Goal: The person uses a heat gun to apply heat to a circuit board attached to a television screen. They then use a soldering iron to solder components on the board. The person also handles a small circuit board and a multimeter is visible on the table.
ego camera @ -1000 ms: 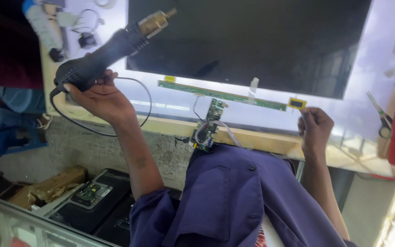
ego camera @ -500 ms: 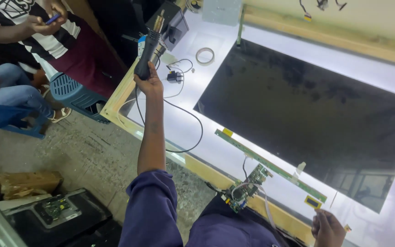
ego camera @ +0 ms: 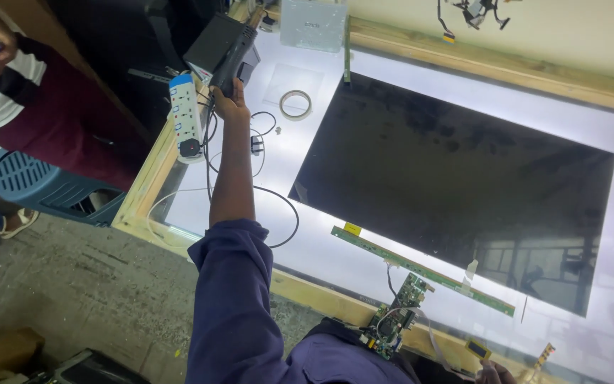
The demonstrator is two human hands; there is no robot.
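Big dark display panel (ego camera: 456,178) lies flat on the lit workbench (ego camera: 300,235), off to the right of the grip. Long green strip board (ego camera: 421,269) runs along its near edge, well back toward the body. Left hand (ego camera: 229,105) is stretched out, fingers wrapped tight round the black heat gun (ego camera: 234,55), white power strip (ego camera: 185,117) just beside it. Tape roll (ego camera: 295,104) sits near. Right hand (ego camera: 495,371) barely shows, can't tell its grip.

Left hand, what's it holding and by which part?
The left hand grips a black hot-air gun by its handle, nozzle pointing away over the lit table.
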